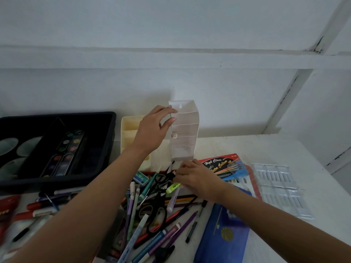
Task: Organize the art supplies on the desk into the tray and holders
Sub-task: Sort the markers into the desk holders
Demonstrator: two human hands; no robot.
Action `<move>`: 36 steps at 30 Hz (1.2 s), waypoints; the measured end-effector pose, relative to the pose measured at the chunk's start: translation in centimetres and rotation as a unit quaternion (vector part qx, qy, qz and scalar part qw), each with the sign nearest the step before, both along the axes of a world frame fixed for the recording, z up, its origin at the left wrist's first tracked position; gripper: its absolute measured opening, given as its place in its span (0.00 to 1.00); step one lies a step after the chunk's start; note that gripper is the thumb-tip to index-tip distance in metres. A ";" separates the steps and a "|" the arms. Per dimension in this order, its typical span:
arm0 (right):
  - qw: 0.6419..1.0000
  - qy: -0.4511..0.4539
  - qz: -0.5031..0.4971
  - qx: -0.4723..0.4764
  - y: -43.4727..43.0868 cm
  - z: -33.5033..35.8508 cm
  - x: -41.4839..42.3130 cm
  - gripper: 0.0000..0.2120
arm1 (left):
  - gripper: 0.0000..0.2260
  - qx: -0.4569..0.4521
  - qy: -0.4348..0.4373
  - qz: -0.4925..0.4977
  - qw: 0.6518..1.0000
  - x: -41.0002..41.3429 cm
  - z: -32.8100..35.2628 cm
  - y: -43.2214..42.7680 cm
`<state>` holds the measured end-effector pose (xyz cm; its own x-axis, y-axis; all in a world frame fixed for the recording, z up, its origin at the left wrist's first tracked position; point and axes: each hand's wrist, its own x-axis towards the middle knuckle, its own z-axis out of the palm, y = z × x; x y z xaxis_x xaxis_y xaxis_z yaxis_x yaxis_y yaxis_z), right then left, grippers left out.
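My left hand (154, 128) grips the upper left edge of a tall white tiered holder (185, 133) that stands at the back of the desk against the wall. My right hand (195, 177) reaches down into a heap of pens, markers and pencils (152, 215), its fingers curled on something small beside black scissors (163, 177) and a yellow-green highlighter (172, 187); what it pinches is hidden. A cream holder (131, 128) stands left of the white one. A black tray (57, 149) at the left holds watercolour pans (66, 154).
A red watercolour pencil pack (224, 168) and a blue folder (222, 238) lie right of the heap. A clear plastic insert (279, 186) lies at the far right. Red markers (34, 207) lie at the front left. A second pair of black scissors (155, 213) sits in the heap.
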<state>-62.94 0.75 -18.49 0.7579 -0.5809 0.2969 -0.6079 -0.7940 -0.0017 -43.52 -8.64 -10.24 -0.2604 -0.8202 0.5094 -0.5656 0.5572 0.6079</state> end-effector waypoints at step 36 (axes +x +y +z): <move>0.967 -0.098 -0.226 -0.068 -6.7 4.0 1.7 0.09 | 0.11 -0.002 0.011 -0.019 1.000 0.1 0.3 0.0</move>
